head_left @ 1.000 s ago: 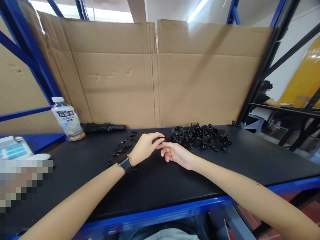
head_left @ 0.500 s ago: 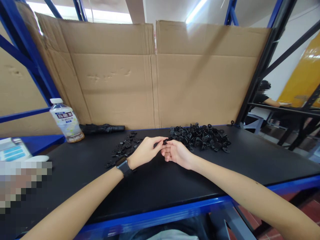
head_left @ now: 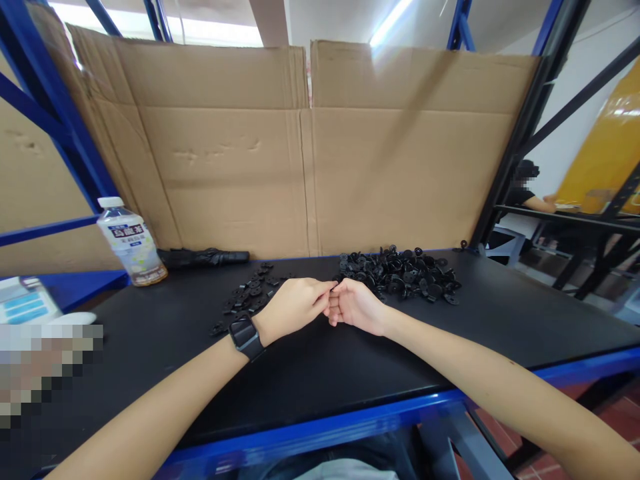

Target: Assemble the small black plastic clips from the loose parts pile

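My left hand (head_left: 295, 303), with a dark watch on its wrist, meets my right hand (head_left: 356, 307) over the middle of the black table. The fingertips of both are pinched together on a small black part (head_left: 334, 287). Most of that part is hidden by the fingers, so its exact shape cannot be made out. Just behind my right hand lies a big heap of black round plastic parts (head_left: 400, 272), disc-like, some with stems. Beside my left hand, a smaller spread of flat black parts (head_left: 253, 290) rests on the tabletop.
Tall cardboard sheets (head_left: 225, 153) wall off the back. At the left stand a labelled drink bottle (head_left: 131, 243), a folded black umbrella (head_left: 207, 257) and a white and blue package (head_left: 27, 303). A blue edge (head_left: 320, 423) runs along the front. A person (head_left: 527, 190) sits beyond the rack.
My left hand has rolled over the small black part, its fingers closing in, so less of the part shows. My right hand has barely moved.
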Available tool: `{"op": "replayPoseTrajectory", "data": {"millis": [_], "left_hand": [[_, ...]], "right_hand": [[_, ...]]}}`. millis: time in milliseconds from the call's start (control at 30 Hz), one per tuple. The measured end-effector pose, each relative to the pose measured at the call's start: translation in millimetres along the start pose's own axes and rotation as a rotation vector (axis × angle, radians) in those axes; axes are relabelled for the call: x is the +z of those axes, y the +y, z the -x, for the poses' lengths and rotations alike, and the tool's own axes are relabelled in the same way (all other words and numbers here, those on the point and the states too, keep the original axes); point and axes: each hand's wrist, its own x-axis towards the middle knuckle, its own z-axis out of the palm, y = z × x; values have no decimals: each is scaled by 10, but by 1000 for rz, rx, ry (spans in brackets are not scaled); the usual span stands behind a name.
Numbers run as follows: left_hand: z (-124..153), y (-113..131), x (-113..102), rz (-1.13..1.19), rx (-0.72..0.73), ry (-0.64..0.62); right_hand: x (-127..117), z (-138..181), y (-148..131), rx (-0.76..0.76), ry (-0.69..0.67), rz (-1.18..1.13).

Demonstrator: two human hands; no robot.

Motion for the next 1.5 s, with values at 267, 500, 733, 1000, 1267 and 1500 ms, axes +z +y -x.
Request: {"op": "replayPoseTrajectory", "data": {"millis": [267,500,733,1000,1267,1500], "left_hand": [[-1,40,-49,-117,44,-18],[7,51,22,-259,124,-14],[10,56,81,-365,252,6],[10,44,53,-474,349,6],[19,-26,-40,-367,193,32],[40,-288,32,-242,83,129]], "right_hand": [[52,23,-46,94,29,-19],[77,8,-18,90,131,41],[63,-10,36,60,166,101],[130,12,81,-54,148,358],[106,15,38,-19,16,205],[35,-32,62,3,116,55]]}}
